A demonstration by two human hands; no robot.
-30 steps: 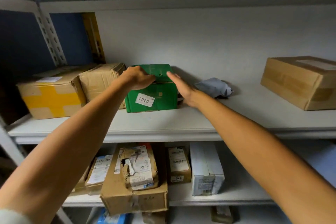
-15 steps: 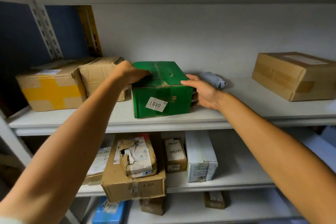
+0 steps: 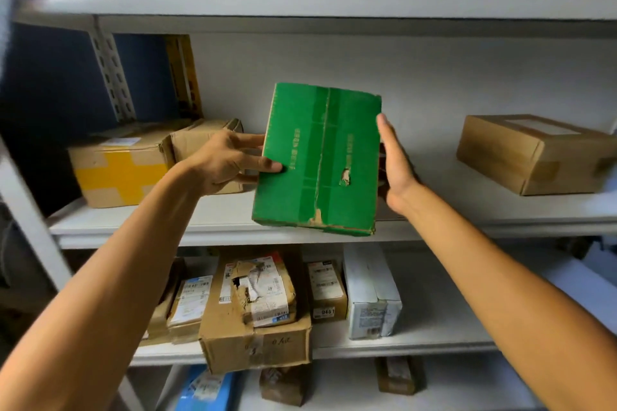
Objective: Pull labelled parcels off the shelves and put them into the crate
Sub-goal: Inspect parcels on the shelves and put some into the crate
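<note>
a: which step is this?

b: the lift-off, i'd judge. left hand (image 3: pixel 230 162) pinches the left edge of the flat green cardboard parcel (image 3: pixel 319 158), thumb on its face; right hand (image 3: pixel 395 165) presses the right edge with straight fingers. it hangs in front of the grey metal shelf (image 3: pixel 140 227).

a: orientation?

b: broad face towards the camera, long axis near upright, top tipped slightly right. next: carry it to the crate, which is not in view.
</note>
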